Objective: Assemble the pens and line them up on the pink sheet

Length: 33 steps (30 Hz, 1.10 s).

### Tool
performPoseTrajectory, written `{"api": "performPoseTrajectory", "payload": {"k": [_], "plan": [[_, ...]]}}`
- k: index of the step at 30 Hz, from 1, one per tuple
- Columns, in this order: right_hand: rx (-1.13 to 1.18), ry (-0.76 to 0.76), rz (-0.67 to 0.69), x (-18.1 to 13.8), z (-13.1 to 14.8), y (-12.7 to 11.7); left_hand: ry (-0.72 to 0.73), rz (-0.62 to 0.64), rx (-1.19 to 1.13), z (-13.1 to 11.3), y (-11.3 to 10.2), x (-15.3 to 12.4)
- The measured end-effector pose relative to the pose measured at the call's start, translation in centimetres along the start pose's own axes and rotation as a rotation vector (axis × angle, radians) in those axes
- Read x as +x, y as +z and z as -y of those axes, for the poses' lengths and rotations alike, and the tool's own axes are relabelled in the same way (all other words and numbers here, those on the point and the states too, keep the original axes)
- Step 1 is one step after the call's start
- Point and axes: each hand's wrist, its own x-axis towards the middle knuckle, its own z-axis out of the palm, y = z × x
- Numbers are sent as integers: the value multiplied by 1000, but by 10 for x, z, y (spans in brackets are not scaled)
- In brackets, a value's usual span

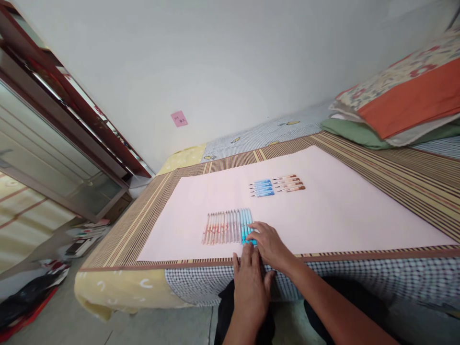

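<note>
A row of several pens lies side by side on a pale pink sheet; most are pinkish, the rightmost few blue. My right hand rests at the row's right end, fingers curled over the blue pens and touching them. My left hand lies flat at the bed's front edge just below, fingers stretched out and together, holding nothing. Farther back on the sheet lie two small groups: blue pens and orange-brown pens.
The sheet lies on a striped woven mat over a bed with a checked cover. Folded bedding and a pillow are stacked at the back right. A glass-fronted cabinet stands left, with clutter on the floor.
</note>
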Motion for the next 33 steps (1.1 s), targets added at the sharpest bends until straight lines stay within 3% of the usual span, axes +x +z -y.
{"api": "performPoseTrajectory", "payload": {"k": [6, 15, 22, 33], "plan": [[101, -52, -105, 2, -13, -7, -8, -45, -83, 1, -1, -2], [100, -78, -202, 2, -29, -8, -13, -235, -179, 7, 3, -9], [83, -72, -117, 1, -21, -12, 119, -105, -75, 3, -3, -5], [55, -42, -69, 0, -12, -11, 64, -51, -7, 3, 4, -1]]}}
